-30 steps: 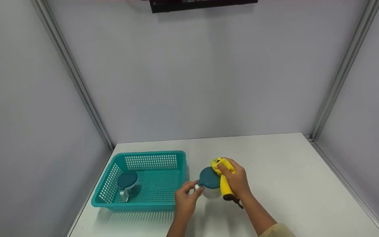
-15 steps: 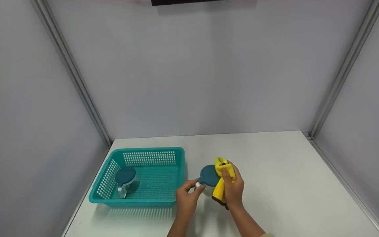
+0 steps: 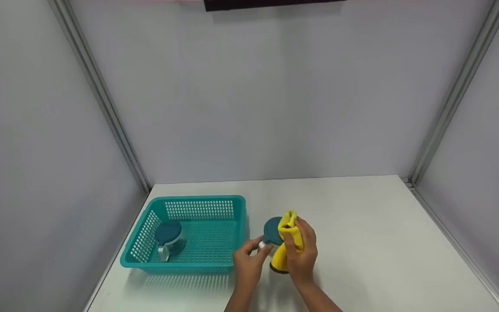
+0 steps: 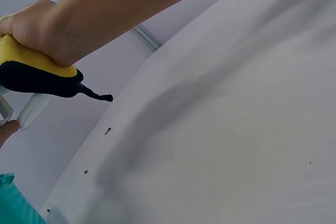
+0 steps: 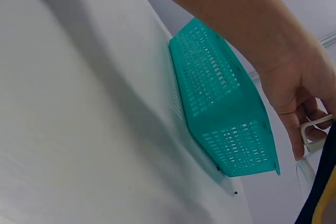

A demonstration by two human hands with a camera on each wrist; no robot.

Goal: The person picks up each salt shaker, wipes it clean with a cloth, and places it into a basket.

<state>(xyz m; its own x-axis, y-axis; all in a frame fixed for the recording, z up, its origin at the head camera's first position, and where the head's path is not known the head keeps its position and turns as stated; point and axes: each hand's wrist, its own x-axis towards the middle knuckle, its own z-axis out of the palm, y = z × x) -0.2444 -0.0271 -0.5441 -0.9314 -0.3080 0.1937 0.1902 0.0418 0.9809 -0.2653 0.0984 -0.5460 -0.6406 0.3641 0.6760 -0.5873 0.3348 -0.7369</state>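
My left hand (image 3: 248,262) pinches the white handle (image 5: 305,132) of a clear jar (image 4: 34,110) with a round blue lid (image 3: 272,229). The jar is up off the table; its base and the handle show in the left wrist view. My right hand (image 3: 302,251) grips a yellow cloth (image 3: 280,258) with a dark edge and wraps it against the jar's right side. The cloth hides much of the jar's body and part of the lid. Below the right hand, the cloth's dark underside and a thin dark loop (image 4: 97,95) hang down.
A teal plastic basket (image 3: 197,269) with slotted walls stands left of my hands. Inside it, at the left, sits a similar clear jar (image 3: 174,246) with a blue lid and a handle. Both are on the white table (image 3: 383,242), bounded by grey walls (image 3: 249,108) at back and sides.
My right hand has moved left and toward me around the jar, carrying the cloth from the lid's right edge to cover more of its front. The left hand keeps hold of the handle.
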